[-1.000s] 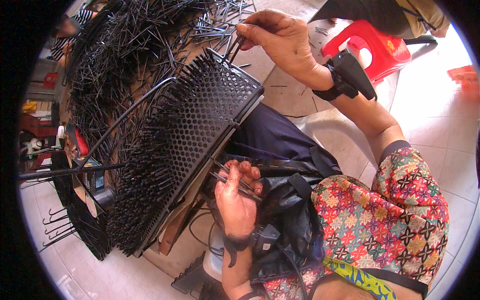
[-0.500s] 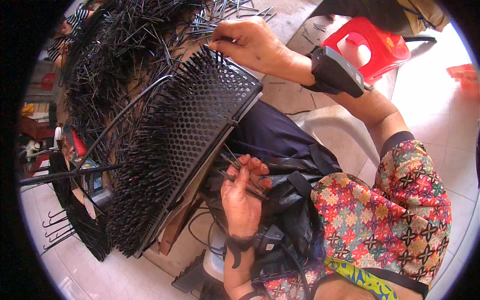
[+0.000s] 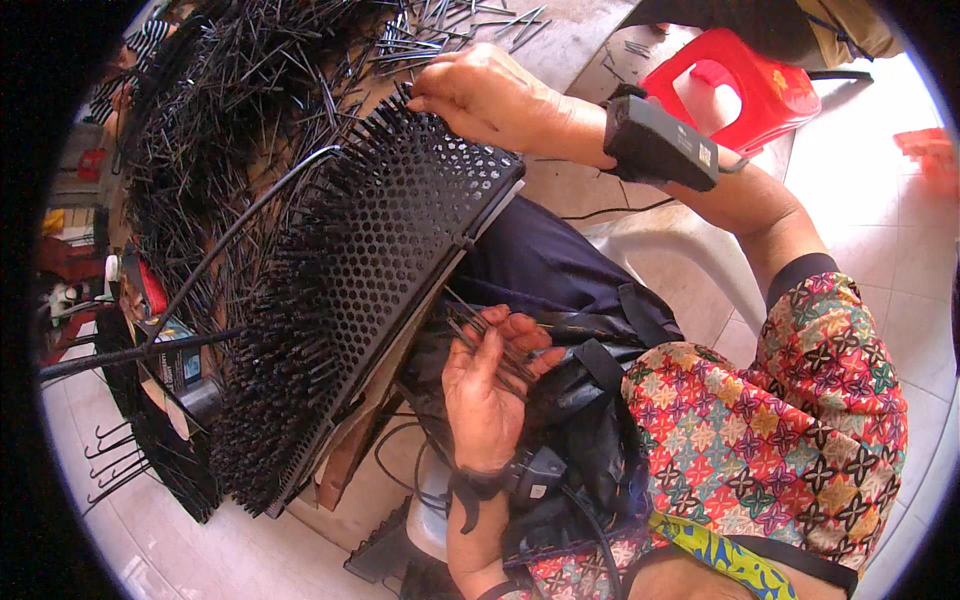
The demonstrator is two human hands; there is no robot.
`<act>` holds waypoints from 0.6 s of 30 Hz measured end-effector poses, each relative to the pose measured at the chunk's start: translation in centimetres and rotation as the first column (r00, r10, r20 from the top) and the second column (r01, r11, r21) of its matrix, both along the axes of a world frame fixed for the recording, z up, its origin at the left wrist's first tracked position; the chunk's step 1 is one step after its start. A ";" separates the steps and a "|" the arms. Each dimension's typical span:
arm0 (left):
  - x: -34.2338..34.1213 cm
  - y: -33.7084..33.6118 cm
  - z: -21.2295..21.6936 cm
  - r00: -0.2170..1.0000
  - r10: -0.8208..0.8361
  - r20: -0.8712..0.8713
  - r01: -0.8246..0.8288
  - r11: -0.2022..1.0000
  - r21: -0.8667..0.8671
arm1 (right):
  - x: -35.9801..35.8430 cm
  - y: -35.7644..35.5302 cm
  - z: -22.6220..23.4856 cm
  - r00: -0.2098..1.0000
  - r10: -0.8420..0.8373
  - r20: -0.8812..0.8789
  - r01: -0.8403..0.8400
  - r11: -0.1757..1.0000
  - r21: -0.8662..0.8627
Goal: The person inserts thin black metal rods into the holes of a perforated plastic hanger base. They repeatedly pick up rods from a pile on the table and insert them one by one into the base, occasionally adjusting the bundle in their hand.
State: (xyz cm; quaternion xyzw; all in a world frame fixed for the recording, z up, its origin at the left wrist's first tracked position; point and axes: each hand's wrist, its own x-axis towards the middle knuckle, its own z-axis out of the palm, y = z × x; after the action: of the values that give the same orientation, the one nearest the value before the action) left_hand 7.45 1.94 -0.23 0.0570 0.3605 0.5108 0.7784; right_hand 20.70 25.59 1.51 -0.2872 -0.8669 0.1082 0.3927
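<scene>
A black perforated panel (image 3: 385, 240) with hexagonal holes lies slanted before me. Many thin black rods (image 3: 270, 340) stand in its holes, dense at the left side, while the holes toward the right edge show bare. My right hand (image 3: 485, 95) reaches over the panel's far corner with its fingers pinched together among the rods there; what lies between the fingertips is hidden. Near the panel's close edge, my left hand (image 3: 490, 385) is palm up, its thumb and curled fingers around several loose thin rods (image 3: 462, 322).
A large heap of loose black rods (image 3: 225, 130) fills the far left. A bent metal bar (image 3: 240, 225) crosses beside the panel. Hooked wires (image 3: 115, 465) stick out at the lower left. A red plastic stool (image 3: 775, 95) stands at the far right, near another person's legs (image 3: 800, 25).
My right hand has shifted left, turned over and come down onto the rods at the panel's corner. The left fingers have moved slightly around the loose rods.
</scene>
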 end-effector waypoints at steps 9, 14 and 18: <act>-0.4 1.0 0.9 0.999 -0.017 0.030 0.016 0.999 0.044 | 1.0 -3.5 0.1 0.988 -0.156 0.025 0.152 0.983 0.103; 0.1 2.1 1.4 0.997 -0.009 0.071 0.002 0.994 0.106 | 0.7 -9.6 1.6 0.939 0.000 -0.345 -0.284 0.568 -0.773; 0.2 3.0 2.3 0.997 -0.068 0.021 0.062 0.980 0.191 | 0.7 -10.4 2.6 0.917 0.012 -0.399 -0.384 0.297 -0.874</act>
State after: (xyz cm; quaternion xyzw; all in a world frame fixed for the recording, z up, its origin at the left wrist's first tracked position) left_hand 7.66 4.92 2.04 0.1359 0.2971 0.5180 0.7905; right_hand 21.40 15.21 4.06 -0.3278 -0.5946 0.6831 0.2691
